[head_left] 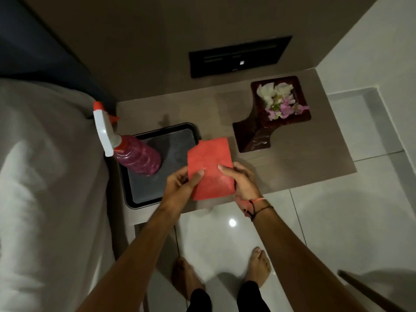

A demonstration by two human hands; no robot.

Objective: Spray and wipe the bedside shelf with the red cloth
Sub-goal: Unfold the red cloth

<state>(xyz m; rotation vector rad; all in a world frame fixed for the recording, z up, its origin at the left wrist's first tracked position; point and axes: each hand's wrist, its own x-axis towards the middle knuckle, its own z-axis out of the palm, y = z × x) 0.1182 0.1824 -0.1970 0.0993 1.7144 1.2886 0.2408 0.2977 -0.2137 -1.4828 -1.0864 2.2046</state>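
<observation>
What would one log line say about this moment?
hands: left and right hold red cloth | spray bottle: standing on tray | shelf: flower dish at back

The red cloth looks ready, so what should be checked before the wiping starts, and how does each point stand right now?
1. Cloth in hand: ok. The left hand and right hand both grip the folded red cloth.
2. Spray bottle within reach: ok. It stands on the black tray at the shelf's left end.
3. Shelf sprayed: cannot tell. No wet patch shows in this dim light.
4. Shelf clear for wiping: not ok. The tray and the dark wooden dish of flower petals take up much of it.
5. A hand free for spraying: not ok. Both hold the cloth.
</observation>
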